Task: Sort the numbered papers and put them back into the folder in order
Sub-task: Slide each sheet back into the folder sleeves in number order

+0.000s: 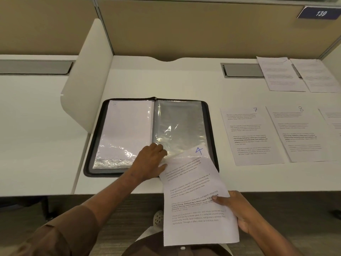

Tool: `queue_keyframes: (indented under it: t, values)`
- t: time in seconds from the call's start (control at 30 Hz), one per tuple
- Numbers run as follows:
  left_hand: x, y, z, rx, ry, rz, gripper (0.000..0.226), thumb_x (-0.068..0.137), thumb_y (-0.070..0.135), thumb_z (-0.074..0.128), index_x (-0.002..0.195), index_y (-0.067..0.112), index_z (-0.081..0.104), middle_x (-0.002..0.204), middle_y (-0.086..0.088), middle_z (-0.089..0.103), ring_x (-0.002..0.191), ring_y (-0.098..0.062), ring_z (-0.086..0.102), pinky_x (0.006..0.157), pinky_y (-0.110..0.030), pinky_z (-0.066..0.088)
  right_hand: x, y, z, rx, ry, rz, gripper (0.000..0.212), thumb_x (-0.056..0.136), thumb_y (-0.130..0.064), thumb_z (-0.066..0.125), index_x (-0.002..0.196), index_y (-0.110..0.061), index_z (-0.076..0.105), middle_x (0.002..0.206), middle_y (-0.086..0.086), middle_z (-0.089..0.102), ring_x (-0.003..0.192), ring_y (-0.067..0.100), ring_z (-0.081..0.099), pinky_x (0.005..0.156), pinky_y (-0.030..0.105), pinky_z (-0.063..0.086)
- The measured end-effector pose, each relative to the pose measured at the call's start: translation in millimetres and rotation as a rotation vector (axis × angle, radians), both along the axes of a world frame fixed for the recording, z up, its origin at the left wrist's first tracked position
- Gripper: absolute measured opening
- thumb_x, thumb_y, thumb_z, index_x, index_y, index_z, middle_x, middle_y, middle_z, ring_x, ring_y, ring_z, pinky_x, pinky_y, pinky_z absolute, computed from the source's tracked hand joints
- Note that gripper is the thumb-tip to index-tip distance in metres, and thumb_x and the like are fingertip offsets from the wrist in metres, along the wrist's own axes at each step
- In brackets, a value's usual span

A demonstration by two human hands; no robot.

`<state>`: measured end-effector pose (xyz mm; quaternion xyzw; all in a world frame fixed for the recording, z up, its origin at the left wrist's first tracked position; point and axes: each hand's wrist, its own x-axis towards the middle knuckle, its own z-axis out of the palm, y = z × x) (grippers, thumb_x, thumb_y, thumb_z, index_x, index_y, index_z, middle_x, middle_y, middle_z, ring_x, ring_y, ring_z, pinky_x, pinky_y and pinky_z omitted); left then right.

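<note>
Lying open on the white laminate desk (184,84), the black zip-edged display folder (150,137) shows two clear plastic sleeves: the left-page sleeve (127,132) already carries a white sheet, and the right-page sleeve (180,126) appears empty. The left hand (150,161) rests on the lower edge of the right-page sleeve, fingers bent and pinching or lifting its near lip; how firmly the plastic is held cannot be told. The white printed sheet marked "4" in blue ink (197,196) is tilted, its top corner at the mouth of that sleeve and its lower half hanging past the desk edge. The right hand (238,213) is closed on the sheet's lower right edge, thumb on top, fingers underneath.

Risks noted:
- The sheet enters at an angle; its leading corner may catch the sleeve seam and crease.
- The glossy plastic may slip from the left hand and close the opening.
- A push from one low corner may buckle the paper.

To the right lie the white sheet marked "7" (252,135) and the white sheet marked "8" (297,133), side by side, with a further sheet cut off at the frame edge. Two more printed sheets (299,74) lie farther back, beside a grey cable hatch (243,70). Beige partition panels (184,24) enclose the desk, with a white divider (88,80) at left and a blue plate reading "139" (320,13).
</note>
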<state>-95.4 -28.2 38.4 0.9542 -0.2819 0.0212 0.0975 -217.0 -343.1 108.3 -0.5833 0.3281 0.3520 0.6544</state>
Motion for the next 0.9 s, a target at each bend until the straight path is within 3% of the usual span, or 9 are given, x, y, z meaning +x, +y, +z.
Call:
queue_keyframes:
  t: [0.1, 0.17, 0.33, 0.67, 0.73, 0.83, 0.9]
  values:
    - [-9, -1, -6, 0.061, 0.071, 0.043, 0.053, 0.079, 0.042, 0.069, 0.123, 0.016, 0.056, 0.123, -0.004, 0.057, 0.113, -0.024, 0.053, 0.083, -0.039, 0.054, 1, 4, 1, -0.02, -0.005, -0.006, 0.034, 0.087, -0.005, 0.074, 0.12, -0.003, 0.067, 0.109, 0.02, 0.075, 0.1, 0.041, 0.072, 0.094, 0.064, 0.053]
    - [-13, -2, -8, 0.052, 0.085, 0.08, 0.053, 0.078, 0.034, 0.067, 0.126, 0.016, 0.053, 0.125, -0.004, 0.056, 0.116, -0.024, 0.052, 0.083, -0.038, 0.055, 1, 6, 1, -0.011, -0.006, -0.01, 0.034, 0.086, -0.005, 0.074, 0.12, -0.002, 0.068, 0.11, 0.02, 0.075, 0.1, 0.042, 0.072, 0.095, 0.063, 0.053]
    - [-21, -5, -18, -0.002, 0.008, 0.147, 0.043, 0.076, 0.016, 0.072, 0.117, 0.013, 0.061, 0.107, -0.005, 0.065, 0.099, -0.025, 0.06, 0.073, -0.038, 0.056, -1, 10, 4, 0.03, 0.003, -0.008, 0.036, 0.086, -0.006, 0.075, 0.121, -0.001, 0.068, 0.113, 0.021, 0.074, 0.102, 0.043, 0.071, 0.096, 0.063, 0.052]
    - [-11, -21, -33, -0.102, -0.037, 0.365, 0.035, 0.074, 0.016, 0.073, 0.109, 0.016, 0.066, 0.098, -0.002, 0.064, 0.083, -0.024, 0.058, 0.071, -0.037, 0.045, -1, 14, 1, 0.068, 0.008, -0.012, 0.038, 0.086, -0.007, 0.076, 0.122, 0.002, 0.068, 0.116, 0.024, 0.072, 0.106, 0.045, 0.07, 0.098, 0.063, 0.051]
    - [-16, -24, -34, -0.121, -0.023, 0.392, 0.038, 0.076, 0.019, 0.069, 0.113, 0.016, 0.064, 0.105, -0.002, 0.062, 0.093, -0.027, 0.06, 0.08, -0.039, 0.047, -1, 15, -1, 0.052, 0.007, -0.028, 0.038, 0.085, -0.006, 0.076, 0.121, 0.002, 0.068, 0.114, 0.024, 0.072, 0.104, 0.045, 0.07, 0.097, 0.063, 0.051]
    - [-26, -23, -37, -0.109, 0.006, 0.441, 0.052, 0.075, 0.021, 0.069, 0.125, 0.014, 0.058, 0.132, -0.008, 0.056, 0.13, -0.035, 0.05, 0.104, -0.058, 0.042, -2, 17, -3, 0.051, 0.006, -0.046, 0.039, 0.084, -0.006, 0.076, 0.121, 0.001, 0.068, 0.114, 0.024, 0.072, 0.104, 0.045, 0.07, 0.096, 0.064, 0.051]
    - [-29, -18, -39, -0.106, 0.018, 0.46, 0.056, 0.074, 0.018, 0.069, 0.128, 0.013, 0.058, 0.137, -0.01, 0.056, 0.136, -0.035, 0.046, 0.106, -0.063, 0.04, -3, 17, -4, 0.061, 0.01, -0.053, 0.038, 0.084, -0.006, 0.076, 0.12, 0.002, 0.069, 0.115, 0.024, 0.072, 0.104, 0.046, 0.07, 0.097, 0.064, 0.051]
